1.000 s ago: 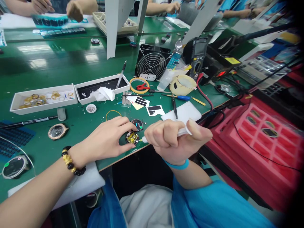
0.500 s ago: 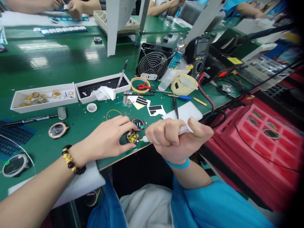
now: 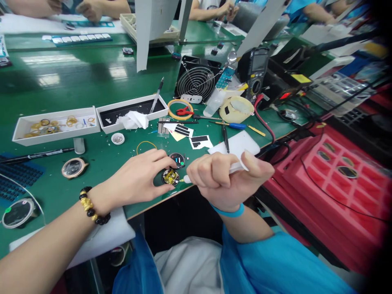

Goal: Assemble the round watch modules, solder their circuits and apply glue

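Observation:
An opened round watch body (image 3: 170,176) with yellow and metallic inner parts lies near the table's front edge. My left hand (image 3: 142,175) grips it between thumb and fingers. Just behind it is a dark round watch face (image 3: 177,160) with a green dot. My right hand (image 3: 225,179) is wrapped round a white syringe (image 3: 187,179), thumb raised at the plunger end. The syringe's yellowish tip points left and reaches the watch body's right rim; whether it touches I cannot tell. Most of the barrel is hidden by my fingers.
Behind the hands are a white box of yellow rings (image 3: 55,126), a box with tissue (image 3: 131,112), an orange tape roll (image 3: 180,109), a fan (image 3: 197,79) and a multimeter (image 3: 255,75). Red foam trays (image 3: 339,171) stand right. People's hands (image 3: 90,10) work across the table.
My two hands, the watch body and the syringe hold nearly the same position. The view has shifted very slightly. Across the table, other people's hands have moved a little.

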### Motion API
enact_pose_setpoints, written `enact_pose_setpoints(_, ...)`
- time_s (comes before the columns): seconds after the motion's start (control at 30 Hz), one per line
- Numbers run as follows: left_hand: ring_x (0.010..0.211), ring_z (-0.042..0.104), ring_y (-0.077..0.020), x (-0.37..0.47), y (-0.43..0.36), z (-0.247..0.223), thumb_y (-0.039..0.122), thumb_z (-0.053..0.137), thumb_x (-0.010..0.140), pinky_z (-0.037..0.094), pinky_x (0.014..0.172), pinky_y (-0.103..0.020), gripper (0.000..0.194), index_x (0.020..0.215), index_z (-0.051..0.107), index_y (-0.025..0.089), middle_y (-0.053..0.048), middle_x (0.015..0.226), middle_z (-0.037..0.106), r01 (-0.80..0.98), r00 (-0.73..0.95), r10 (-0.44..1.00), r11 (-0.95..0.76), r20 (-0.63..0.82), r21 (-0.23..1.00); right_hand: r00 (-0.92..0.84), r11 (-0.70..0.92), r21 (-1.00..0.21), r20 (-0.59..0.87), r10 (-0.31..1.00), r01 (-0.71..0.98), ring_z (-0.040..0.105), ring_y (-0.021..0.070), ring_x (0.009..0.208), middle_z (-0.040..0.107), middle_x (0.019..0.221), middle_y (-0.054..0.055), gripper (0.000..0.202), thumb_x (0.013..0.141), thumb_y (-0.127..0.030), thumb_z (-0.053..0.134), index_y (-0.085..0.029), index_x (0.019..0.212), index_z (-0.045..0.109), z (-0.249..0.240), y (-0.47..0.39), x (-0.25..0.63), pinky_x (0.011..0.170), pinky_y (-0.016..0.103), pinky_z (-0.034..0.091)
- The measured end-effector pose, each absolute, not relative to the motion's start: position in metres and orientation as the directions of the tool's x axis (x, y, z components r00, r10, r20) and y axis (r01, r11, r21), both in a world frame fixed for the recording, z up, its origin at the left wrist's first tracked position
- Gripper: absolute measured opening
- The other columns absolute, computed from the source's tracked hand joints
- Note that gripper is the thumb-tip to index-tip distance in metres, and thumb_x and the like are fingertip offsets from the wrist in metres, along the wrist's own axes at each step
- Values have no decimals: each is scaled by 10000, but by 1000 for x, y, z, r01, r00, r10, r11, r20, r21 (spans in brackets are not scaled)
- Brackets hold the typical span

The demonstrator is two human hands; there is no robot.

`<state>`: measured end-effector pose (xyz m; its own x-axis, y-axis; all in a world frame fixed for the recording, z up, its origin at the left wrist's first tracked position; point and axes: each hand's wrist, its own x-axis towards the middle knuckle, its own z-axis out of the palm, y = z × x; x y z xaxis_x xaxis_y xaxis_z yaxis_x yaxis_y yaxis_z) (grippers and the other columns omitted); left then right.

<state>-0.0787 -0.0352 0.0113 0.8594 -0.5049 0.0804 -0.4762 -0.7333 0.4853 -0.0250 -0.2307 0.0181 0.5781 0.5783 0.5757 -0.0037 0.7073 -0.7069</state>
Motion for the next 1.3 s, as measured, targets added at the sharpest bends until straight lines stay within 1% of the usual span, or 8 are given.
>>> enact_pose_setpoints(0.17, 1048, 617, -249, -78, -35, 11, 417, 690, 917, 514, 858, -367, 329, 1185, 595, 250, -53, 1134, 638, -480, 859, -503, -729, 94, 488, 595, 701, -713, 555, 581, -19, 182, 103, 324, 211, 376, -56, 606, 1018, -578, 273, -235, 519, 313, 18, -231, -26, 379, 265, 197)
enact_pose_setpoints(0.33, 1047, 612, -250, -77, -36, 11, 415, 693, 917, 513, 856, -371, 329, 1183, 592, 249, -49, 1131, 635, -475, 860, -504, -734, 78, 486, 588, 704, -710, 561, 583, -20, 183, 95, 321, 212, 368, -56, 619, 1019, -578, 261, -228, 510, 301, 19, -230, -25, 376, 256, 210)
enact_pose_setpoints(0.53, 1055, 609, -251, -77, -35, 10, 416, 689, 918, 513, 861, -368, 329, 1186, 592, 251, -52, 1132, 636, -481, 857, -508, -733, 84, 481, 607, 671, -739, 511, 609, -51, 176, 91, 307, 221, 347, -56, 652, 986, -641, 319, -230, 479, 305, 20, -231, -26, 364, 261, 207)
enact_pose_setpoints(0.7, 1038, 611, -247, -78, -36, 10, 410, 685, 918, 515, 849, -365, 310, 1168, 597, 249, -53, 1117, 638, -485, 857, -508, -732, 91, 479, 579, 702, -712, 569, 584, -8, 209, 108, 325, 230, 378, -53, 616, 1026, -582, 246, -237, 523, 333, 18, -231, -26, 385, 266, 229)
enact_pose_setpoints(1.0, 1045, 608, -248, -78, -36, 12, 402, 694, 912, 514, 864, -372, 317, 1170, 596, 246, -45, 1122, 631, -474, 861, -503, -736, 77, 483, 575, 701, -713, 574, 584, -1, 201, 99, 335, 229, 394, -50, 611, 1038, -559, 209, -225, 537, 313, 19, -230, -27, 394, 264, 238)
enact_pose_setpoints(1.13, 1048, 607, -250, -78, -35, 11, 408, 690, 914, 513, 863, -372, 321, 1175, 597, 246, -49, 1118, 629, -474, 861, -503, -736, 78, 483, 560, 701, -713, 585, 587, 8, 203, 99, 334, 232, 395, -51, 613, 1035, -571, 198, -225, 542, 309, 19, -230, -27, 390, 261, 239)
enact_pose_setpoints(1.3, 1058, 602, -251, -78, -35, 10, 413, 685, 918, 510, 871, -372, 329, 1184, 589, 247, -49, 1128, 625, -474, 859, -506, -736, 73, 483, 563, 701, -713, 585, 583, 14, 201, 103, 342, 231, 402, -49, 594, 1039, -538, 193, -230, 546, 312, 19, -230, -27, 389, 271, 230)
